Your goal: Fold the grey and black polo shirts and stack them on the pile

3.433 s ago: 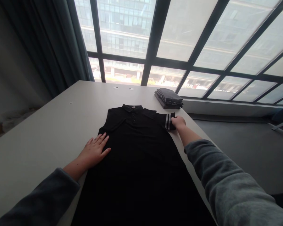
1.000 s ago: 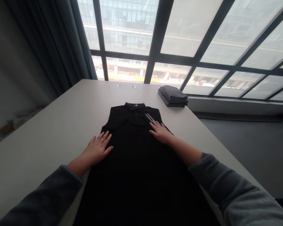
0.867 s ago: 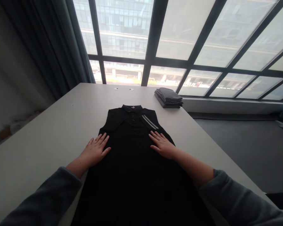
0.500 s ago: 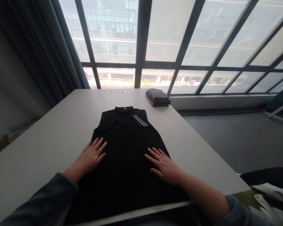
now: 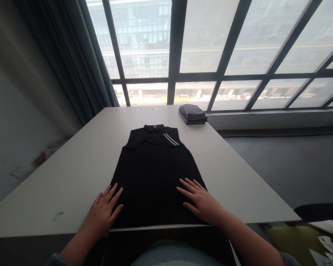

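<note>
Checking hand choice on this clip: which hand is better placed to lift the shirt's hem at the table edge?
Probably either, but the right hand has a slight edge: it lies flat wholly on the shirt near the hem. The left hand straddles the shirt's side edge, partly on the table.

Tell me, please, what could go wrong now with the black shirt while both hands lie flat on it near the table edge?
1. The black polo shirt hangs over the near table edge; its hanging hem might drag the folded part off or pull it crooked.
2. The left hand lies half on cloth, half on table, so sliding it could wrinkle that side.
3. The striped sleeve cuff, folded inward near the collar, lies free of the right hand and might unfold.
</note>
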The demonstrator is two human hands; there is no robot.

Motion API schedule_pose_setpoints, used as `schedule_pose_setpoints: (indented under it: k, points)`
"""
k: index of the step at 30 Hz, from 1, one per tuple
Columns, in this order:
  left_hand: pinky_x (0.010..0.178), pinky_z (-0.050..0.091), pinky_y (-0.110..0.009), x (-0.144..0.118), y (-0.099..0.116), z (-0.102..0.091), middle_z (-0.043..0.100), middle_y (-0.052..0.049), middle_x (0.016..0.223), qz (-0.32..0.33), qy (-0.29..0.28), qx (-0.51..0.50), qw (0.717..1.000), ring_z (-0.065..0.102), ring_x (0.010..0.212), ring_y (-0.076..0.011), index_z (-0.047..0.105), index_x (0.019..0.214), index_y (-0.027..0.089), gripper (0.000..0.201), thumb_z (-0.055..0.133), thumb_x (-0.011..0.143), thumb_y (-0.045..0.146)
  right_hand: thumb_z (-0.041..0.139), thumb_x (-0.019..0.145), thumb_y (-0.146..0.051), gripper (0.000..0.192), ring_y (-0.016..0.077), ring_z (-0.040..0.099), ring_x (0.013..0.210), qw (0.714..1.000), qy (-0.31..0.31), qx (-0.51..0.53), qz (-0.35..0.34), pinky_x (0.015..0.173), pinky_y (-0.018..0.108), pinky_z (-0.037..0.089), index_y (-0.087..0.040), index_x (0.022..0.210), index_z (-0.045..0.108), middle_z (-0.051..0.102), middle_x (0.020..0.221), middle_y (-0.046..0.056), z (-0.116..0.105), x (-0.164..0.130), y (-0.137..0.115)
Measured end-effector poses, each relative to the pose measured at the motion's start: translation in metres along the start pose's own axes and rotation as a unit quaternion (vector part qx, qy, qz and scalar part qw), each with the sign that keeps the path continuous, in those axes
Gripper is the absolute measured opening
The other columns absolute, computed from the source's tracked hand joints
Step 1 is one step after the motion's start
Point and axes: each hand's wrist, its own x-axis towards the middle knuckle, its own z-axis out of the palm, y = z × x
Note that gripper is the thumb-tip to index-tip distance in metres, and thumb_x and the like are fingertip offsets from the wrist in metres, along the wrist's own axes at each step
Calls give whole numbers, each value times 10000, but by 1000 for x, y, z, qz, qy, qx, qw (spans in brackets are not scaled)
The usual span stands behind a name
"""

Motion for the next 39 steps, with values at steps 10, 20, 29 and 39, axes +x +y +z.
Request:
schedule_pose_setpoints:
  k: [10, 20, 29, 39]
  points:
    - [809, 474, -338, -45, 8, -42, 737, -95, 1097, -232, -73, -65, 968, 710, 960, -234, 665, 1096, 195, 303, 425, 1065, 377, 602, 1003, -524, 699, 334, 175, 1649, 998, -65, -9, 20, 1342, 577, 182, -405, 1663, 404, 194, 1781, -12, -9, 8, 2]
    - [690, 372, -296, -50, 15, -65, 711, -41, 926, -244, -94, -118, 958, 683, 857, -203, 563, 899, 227, 214, 450, 1065, 302, 623, 989, -451, 259, 251, 733, 890, 994, -97, 52, 6, 784, 334, 558, -240, 1064, 753, 787, 1028, 76, -78, 132, -39]
    - [754, 449, -293, -50, 14, -49, 758, -46, 1016, -279, -41, -203, 938, 743, 912, -214, 561, 1121, 252, 146, 453, 1045, 315, 531, 1058, -367, 320, 187, 733, 636, 868, -413, 271, 51, 649, 302, 615, -158, 875, 689, 774, 787, 79, -49, 232, -90]
    - [901, 509, -328, -37, 16, -40, 748, -116, 1252, -280, -35, -261, 923, 729, 1140, -244, 573, 1290, 243, 289, 526, 1008, 284, 587, 1046, -327, 218, 205, 740, 830, 992, -49, 106, 57, 730, 280, 588, -163, 1079, 726, 785, 1035, 111, -54, 386, -125]
